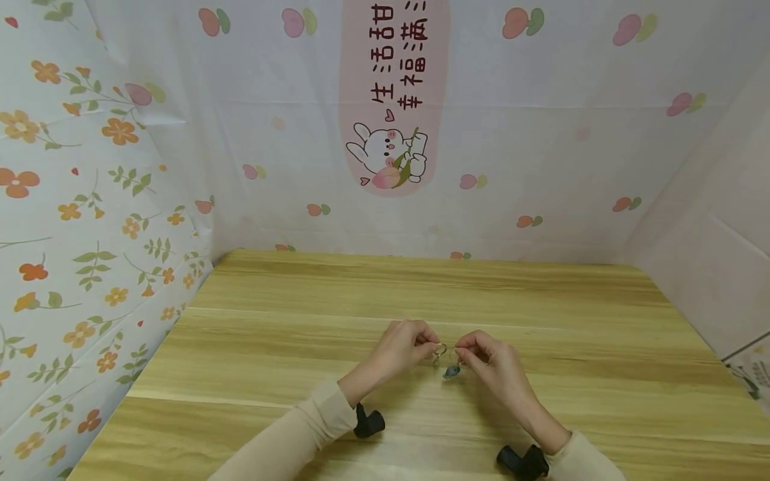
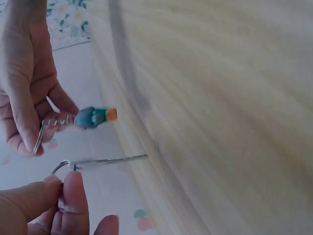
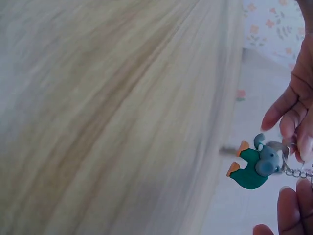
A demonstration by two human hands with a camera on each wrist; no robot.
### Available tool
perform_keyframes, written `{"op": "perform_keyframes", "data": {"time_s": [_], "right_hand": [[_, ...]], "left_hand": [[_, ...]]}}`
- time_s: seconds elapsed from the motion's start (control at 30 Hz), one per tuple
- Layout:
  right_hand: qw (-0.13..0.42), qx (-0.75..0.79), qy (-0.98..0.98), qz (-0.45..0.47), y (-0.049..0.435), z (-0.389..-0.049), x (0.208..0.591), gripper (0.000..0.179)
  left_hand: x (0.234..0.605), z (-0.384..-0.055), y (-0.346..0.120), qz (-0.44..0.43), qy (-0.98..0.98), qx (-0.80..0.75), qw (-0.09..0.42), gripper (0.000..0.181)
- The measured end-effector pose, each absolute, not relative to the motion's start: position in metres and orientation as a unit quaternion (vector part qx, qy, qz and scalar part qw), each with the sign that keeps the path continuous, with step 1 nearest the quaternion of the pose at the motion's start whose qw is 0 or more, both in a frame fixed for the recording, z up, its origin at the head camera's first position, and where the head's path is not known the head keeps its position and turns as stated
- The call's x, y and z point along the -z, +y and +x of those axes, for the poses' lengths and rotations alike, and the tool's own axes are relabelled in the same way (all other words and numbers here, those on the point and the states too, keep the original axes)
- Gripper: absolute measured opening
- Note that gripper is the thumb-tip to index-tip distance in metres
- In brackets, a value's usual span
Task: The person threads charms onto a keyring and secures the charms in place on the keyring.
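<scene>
Over the table, my left hand (image 1: pixel 404 344) pinches a metal ring (image 2: pixel 60 165) between thumb and finger. From that ring extends a thin metal piece (image 2: pixel 112 160), seen edge-on and looking like a key. Close by on the right, my right hand (image 1: pixel 494 361) pinches the split ring (image 2: pixel 38 140) of a keychain. Its short chain (image 3: pixel 295 172) carries a small figurine (image 3: pixel 253 172), grey-blue at the head, with a green body and orange feet. In the head view the two rings lie close between the fingertips; whether they touch I cannot tell.
The wood-grain table (image 1: pixel 271 321) spreads beneath both hands. A patterned white cloth (image 1: pixel 511 120) hangs behind it, and a flowered one (image 1: pixel 90 220) lines the left side. Each wrist carries a black camera mount, such as the left one (image 1: pixel 368 422).
</scene>
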State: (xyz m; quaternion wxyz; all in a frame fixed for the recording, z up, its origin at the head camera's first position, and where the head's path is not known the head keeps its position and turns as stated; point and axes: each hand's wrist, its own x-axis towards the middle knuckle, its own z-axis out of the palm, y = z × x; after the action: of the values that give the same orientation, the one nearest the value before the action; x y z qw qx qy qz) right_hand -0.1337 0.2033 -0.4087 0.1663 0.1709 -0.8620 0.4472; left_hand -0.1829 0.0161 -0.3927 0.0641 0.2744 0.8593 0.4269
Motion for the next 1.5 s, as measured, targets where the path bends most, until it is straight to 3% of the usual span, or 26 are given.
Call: {"op": "perform_keyframes", "data": {"time_s": [0.43, 0.93, 1.33, 1.5], "right_hand": [[0.244, -0.391, -0.862, 0.211, 0.202, -0.131, 0.411, 0.023], [0.226, -0.412, -0.858, 0.206, 0.201, -0.127, 0.408, 0.019], [0.112, -0.496, -0.845, 0.165, 0.201, -0.126, 0.405, 0.006], [0.003, -0.570, -0.810, 0.143, 0.203, -0.127, 0.404, 0.013]], "left_hand": [[0.393, -0.172, 0.019, 0.250, 0.805, -0.532, 0.081, 0.004], [0.393, -0.166, 0.021, 0.243, 0.804, -0.538, 0.072, 0.006], [0.394, -0.161, 0.024, 0.242, 0.814, -0.526, 0.035, 0.005], [0.394, -0.159, 0.024, 0.241, 0.813, -0.530, 0.028, 0.006]]}}
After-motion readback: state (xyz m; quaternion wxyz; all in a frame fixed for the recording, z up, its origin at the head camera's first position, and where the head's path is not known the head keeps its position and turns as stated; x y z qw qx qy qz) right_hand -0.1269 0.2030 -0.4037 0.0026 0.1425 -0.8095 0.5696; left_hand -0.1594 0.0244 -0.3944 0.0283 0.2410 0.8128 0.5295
